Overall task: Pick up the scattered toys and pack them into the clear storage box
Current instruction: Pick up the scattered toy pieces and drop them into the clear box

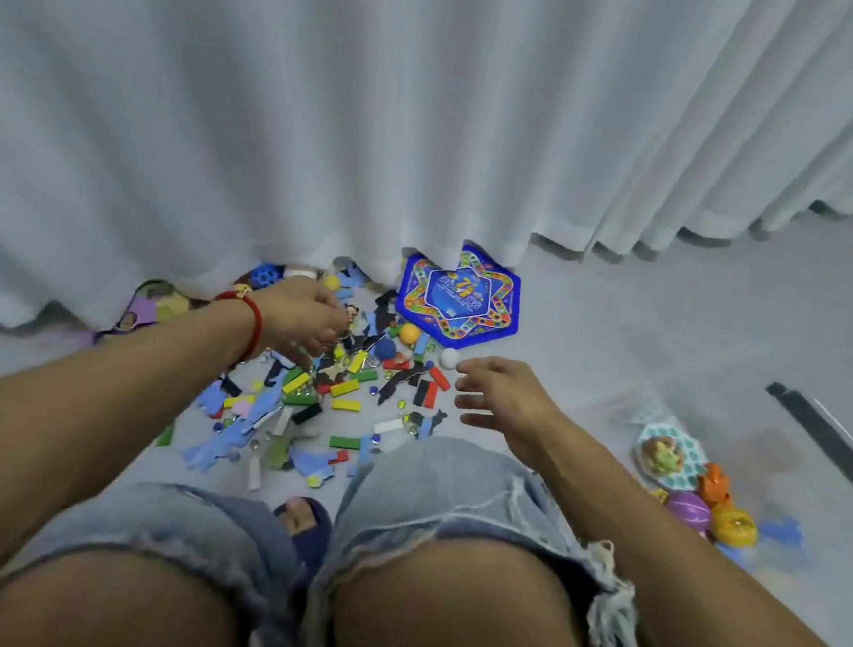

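A pile of scattered toys [336, 387] lies on the grey floor in front of my knees: coloured wooden blocks, blue and black foam shapes, glass beads and key rings. My left hand [301, 320], with a red bracelet on its wrist, reaches into the far side of the pile, its fingers curled down around small pieces. Open with spread fingers, my right hand [505, 397] hovers just right of the pile, beside a white ball [448, 357]. An orange ball [409, 333] and a dark blue ball [385, 348] lie close by. The clear storage box cannot be made out with certainty.
A blue hexagonal game board [460, 295] lies partly under the white curtain [432, 117], which hangs over the pile's far edge. A picture board [158, 305] sticks out at the left. More toys [693, 491] sit at my right. Black tape [821, 440] marks the floor.
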The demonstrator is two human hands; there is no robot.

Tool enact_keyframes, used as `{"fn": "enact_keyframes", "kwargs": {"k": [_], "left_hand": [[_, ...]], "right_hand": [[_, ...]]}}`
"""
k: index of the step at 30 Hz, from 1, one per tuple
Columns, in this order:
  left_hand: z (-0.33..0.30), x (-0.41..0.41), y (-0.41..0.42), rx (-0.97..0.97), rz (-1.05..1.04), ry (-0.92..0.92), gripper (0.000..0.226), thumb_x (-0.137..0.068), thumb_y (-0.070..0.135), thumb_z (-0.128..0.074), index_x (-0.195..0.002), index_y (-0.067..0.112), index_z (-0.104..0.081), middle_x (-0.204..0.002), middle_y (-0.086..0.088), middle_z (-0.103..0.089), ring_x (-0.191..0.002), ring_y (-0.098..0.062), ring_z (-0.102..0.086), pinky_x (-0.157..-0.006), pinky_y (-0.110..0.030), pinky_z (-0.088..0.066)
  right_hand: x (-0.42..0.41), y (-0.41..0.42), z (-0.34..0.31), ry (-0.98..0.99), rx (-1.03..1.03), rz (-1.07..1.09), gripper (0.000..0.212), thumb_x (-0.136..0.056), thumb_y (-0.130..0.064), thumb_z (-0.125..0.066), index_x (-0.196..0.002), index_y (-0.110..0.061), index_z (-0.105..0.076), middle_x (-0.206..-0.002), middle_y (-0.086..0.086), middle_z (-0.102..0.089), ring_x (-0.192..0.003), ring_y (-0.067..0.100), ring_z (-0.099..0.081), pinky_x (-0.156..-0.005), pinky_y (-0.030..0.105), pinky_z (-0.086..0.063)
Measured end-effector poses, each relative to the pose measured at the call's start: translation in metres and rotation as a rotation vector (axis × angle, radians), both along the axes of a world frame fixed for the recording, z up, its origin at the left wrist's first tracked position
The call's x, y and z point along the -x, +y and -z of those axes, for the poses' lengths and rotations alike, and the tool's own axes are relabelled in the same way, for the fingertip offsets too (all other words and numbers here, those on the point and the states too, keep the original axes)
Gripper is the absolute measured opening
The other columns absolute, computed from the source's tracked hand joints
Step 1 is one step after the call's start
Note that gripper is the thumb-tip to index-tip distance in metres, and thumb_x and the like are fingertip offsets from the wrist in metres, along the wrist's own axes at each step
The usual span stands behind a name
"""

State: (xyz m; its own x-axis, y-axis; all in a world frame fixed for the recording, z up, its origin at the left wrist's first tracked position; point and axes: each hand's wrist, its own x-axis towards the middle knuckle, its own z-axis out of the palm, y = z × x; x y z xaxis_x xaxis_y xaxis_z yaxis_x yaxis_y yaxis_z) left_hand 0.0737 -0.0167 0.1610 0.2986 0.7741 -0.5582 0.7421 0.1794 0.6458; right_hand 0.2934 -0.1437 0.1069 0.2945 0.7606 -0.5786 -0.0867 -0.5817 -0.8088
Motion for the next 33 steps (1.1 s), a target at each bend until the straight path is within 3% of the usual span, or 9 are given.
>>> {"fn": "enact_keyframes", "kwargs": {"k": [4,7,13,16,20,23,26,29,33], "left_hand": [[0.071,0.022,0.005,-0.096,-0.03,0.08,0.012,-0.09,0.018,-0.059,-0.098,0.013,-0.065,-0.093,-0.006,-0.064,-0.085,-0.029,-0.065,-0.076,-0.04,-0.059],[0.129,0.025,0.014,-0.082,0.022,0.103,0.014,-0.089,0.016,-0.062,-0.102,0.016,-0.061,-0.088,-0.006,-0.065,-0.074,-0.025,-0.063,-0.062,-0.032,-0.053],[0.225,-0.004,0.061,-0.254,0.106,0.088,0.017,-0.082,0.009,-0.062,-0.099,0.013,-0.063,-0.082,-0.004,-0.058,-0.077,-0.026,-0.056,-0.065,-0.03,-0.042],[0.258,-0.031,0.09,-0.347,0.122,0.084,0.022,-0.079,0.008,-0.064,-0.099,0.015,-0.064,-0.092,-0.007,-0.06,-0.085,-0.029,-0.059,-0.072,-0.035,-0.049],[0.292,-0.06,0.116,-0.46,0.242,0.116,0.039,-0.084,0.01,-0.062,-0.123,0.013,-0.058,-0.117,-0.015,-0.051,-0.103,-0.034,-0.054,-0.089,-0.044,-0.048],[0.306,-0.074,0.125,-0.543,0.301,0.178,0.046,-0.09,0.016,-0.06,-0.135,0.014,-0.05,-0.122,-0.015,-0.045,-0.111,-0.034,-0.049,-0.092,-0.046,-0.047],[0.314,-0.08,0.128,-0.564,0.321,0.193,0.044,-0.091,0.026,-0.062,-0.131,0.013,-0.053,-0.122,-0.015,-0.043,-0.111,-0.034,-0.048,-0.094,-0.047,-0.046],[0.316,-0.082,0.13,-0.572,0.303,0.145,0.038,-0.09,0.028,-0.063,-0.122,0.008,-0.059,-0.119,-0.016,-0.044,-0.109,-0.031,-0.05,-0.095,-0.043,-0.045],[0.316,-0.078,0.127,-0.604,0.133,0.056,0.035,-0.088,0.025,-0.067,-0.117,0.01,-0.055,-0.116,-0.014,-0.051,-0.105,-0.027,-0.052,-0.089,-0.035,-0.044]], "right_hand": [[0.019,0.053,0.068,-0.405,0.117,-0.304,0.016,-0.09,-0.014,-0.056,-0.104,-0.018,-0.064,-0.102,0.007,-0.067,-0.088,0.023,-0.063,-0.078,0.038,-0.057],[0.014,0.087,0.119,-0.689,0.213,-0.478,0.029,-0.091,-0.022,-0.059,-0.12,-0.016,-0.059,-0.117,0.011,-0.064,-0.106,0.03,-0.061,-0.088,0.037,-0.052],[-0.008,0.159,0.204,-1.022,0.294,-0.307,0.051,-0.093,-0.039,-0.059,-0.136,-0.02,-0.039,-0.135,0.014,-0.044,-0.123,0.034,-0.046,-0.089,0.046,-0.048],[-0.013,0.183,0.236,-1.081,0.223,-0.272,0.048,-0.095,-0.036,-0.057,-0.136,-0.019,-0.038,-0.142,0.014,-0.038,-0.127,0.032,-0.043,-0.085,0.046,-0.051],[-0.019,0.187,0.266,-1.104,0.144,-0.309,0.053,-0.09,-0.022,-0.067,-0.136,-0.009,-0.043,-0.144,0.015,-0.036,-0.127,0.031,-0.042,-0.096,0.042,-0.049],[-0.022,0.183,0.268,-1.152,-0.004,-0.206,0.039,-0.088,-0.024,-0.064,-0.121,-0.008,-0.05,-0.128,0.012,-0.049,-0.114,0.028,-0.048,-0.09,0.039,-0.048],[-0.021,0.199,0.26,-1.141,-0.203,-0.239,0.025,-0.088,-0.028,-0.059,-0.109,-0.015,-0.054,-0.104,0.007,-0.058,-0.095,0.024,-0.053,-0.075,0.037,-0.048],[-0.013,0.222,0.265,-1.105,-0.328,-0.487,0.039,-0.094,-0.035,-0.058,-0.129,-0.02,-0.05,-0.113,0.01,-0.055,-0.098,0.025,-0.054,-0.076,0.036,-0.048],[-0.009,0.237,0.275,-1.28,-0.156,-0.628,0.051,-0.093,-0.043,-0.06,-0.136,-0.018,-0.048,-0.127,0.012,-0.047,-0.109,0.03,-0.053,-0.081,0.042,-0.049]]}}
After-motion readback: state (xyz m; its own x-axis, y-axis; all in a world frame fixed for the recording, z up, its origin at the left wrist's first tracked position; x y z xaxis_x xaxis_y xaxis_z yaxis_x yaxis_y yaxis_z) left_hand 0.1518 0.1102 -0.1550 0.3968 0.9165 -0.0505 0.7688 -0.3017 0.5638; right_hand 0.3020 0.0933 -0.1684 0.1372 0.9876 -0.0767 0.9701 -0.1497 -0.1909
